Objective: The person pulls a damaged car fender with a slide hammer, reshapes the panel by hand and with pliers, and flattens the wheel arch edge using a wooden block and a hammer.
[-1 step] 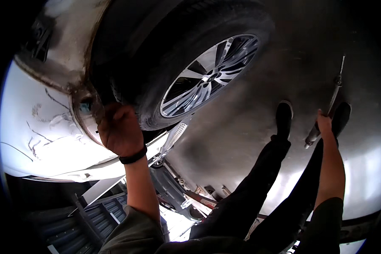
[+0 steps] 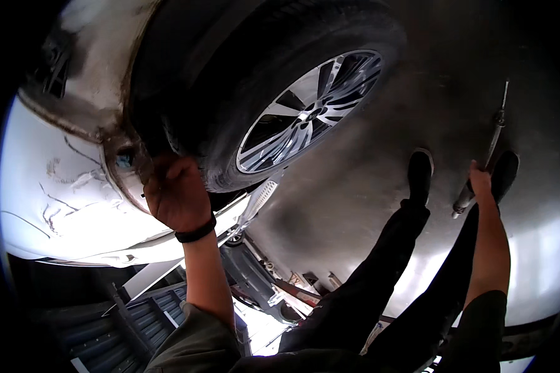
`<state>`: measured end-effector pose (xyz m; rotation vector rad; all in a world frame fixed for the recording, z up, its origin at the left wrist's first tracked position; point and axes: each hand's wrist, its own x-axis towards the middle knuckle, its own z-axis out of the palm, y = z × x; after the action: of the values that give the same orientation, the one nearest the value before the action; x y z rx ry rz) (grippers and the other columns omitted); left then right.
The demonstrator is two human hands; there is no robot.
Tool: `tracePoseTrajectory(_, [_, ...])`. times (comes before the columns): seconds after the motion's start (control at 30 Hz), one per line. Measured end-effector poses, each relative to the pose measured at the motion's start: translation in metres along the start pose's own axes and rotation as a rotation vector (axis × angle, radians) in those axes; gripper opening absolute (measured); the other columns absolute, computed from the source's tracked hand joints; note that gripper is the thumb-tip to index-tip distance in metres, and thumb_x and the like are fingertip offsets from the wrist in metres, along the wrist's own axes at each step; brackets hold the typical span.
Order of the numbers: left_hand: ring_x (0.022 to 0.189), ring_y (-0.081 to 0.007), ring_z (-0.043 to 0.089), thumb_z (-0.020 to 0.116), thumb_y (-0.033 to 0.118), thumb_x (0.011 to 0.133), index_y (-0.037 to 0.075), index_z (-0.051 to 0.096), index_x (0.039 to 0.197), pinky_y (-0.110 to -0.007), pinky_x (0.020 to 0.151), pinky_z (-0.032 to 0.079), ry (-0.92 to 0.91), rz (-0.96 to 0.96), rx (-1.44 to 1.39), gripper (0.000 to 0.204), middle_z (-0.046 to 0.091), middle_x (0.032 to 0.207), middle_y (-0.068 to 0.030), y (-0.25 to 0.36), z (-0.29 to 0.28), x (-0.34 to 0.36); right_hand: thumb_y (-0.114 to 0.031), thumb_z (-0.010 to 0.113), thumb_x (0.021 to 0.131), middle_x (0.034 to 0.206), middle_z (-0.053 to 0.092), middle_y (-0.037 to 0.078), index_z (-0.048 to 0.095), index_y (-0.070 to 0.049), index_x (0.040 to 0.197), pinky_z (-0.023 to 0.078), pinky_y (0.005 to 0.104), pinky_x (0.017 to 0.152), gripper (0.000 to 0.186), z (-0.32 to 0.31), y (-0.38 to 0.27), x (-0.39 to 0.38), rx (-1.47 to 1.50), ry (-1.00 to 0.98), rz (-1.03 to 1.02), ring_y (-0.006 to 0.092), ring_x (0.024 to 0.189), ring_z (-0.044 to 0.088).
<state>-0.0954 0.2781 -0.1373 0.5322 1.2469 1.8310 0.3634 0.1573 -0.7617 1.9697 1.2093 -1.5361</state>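
Note:
My left hand (image 2: 179,194), with a black band on its wrist, is raised to the lower edge of a light-coloured car body panel (image 2: 62,180), beside the tyre. Its fingers are curled closed at the rusty, dirty wheel-arch edge (image 2: 129,118); a thin strip shows by the fingertips, but what they grip is hidden in shadow. Dark scrawled lines mark the panel. Low on the right, my right hand (image 2: 480,180) is wrapped round a long metal rod tool (image 2: 494,140), thin at the far end, with a collar partway and a thicker near end.
A wheel (image 2: 314,112) with a silver and black rim fills the upper middle. My dark shoes (image 2: 420,174) stand on the grey floor (image 2: 336,205). Behind, at the lower left, are another dark car (image 2: 249,273) and ribbed metal sheeting (image 2: 158,320).
Almost nothing differs. The view has shifted very slightly; both hands keep their holds.

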Motion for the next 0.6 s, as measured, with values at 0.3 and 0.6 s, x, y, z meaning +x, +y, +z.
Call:
tracePoseTrajectory(0.3, [0.102, -0.0159, 0.059, 0.06, 0.0, 0.084, 0.007, 0.063, 0.099, -0.031, 0.079, 0.044, 0.015, -0.042, 0.083, 0.018, 0.066, 0.097, -0.0011, 0.015, 0.004, -0.001, -0.051, 0.059, 0.089, 0.095, 0.067, 0.022, 0.067, 0.004, 0.105, 0.045, 0.0428, 0.083, 0.057, -0.03, -0.018, 0.019, 0.231, -0.071, 0.11, 0.0335, 0.095, 0.064])
tracePoseTrajectory(0.6, [0.103, -0.0126, 0.058, 0.059, 0.001, 0.085, 0.007, 0.062, 0.109, -0.03, 0.08, 0.044, 0.049, -0.089, 0.059, 0.025, 0.066, 0.103, -0.0001, 0.007, 0.011, -0.003, -0.039, 0.05, 0.097, 0.122, 0.061, 0.025, 0.053, -0.001, 0.132, 0.046, 0.0502, 0.09, 0.052, -0.024, 0.011, 0.056, -0.019, -0.072, -0.06, 0.0455, 0.108, 0.057])
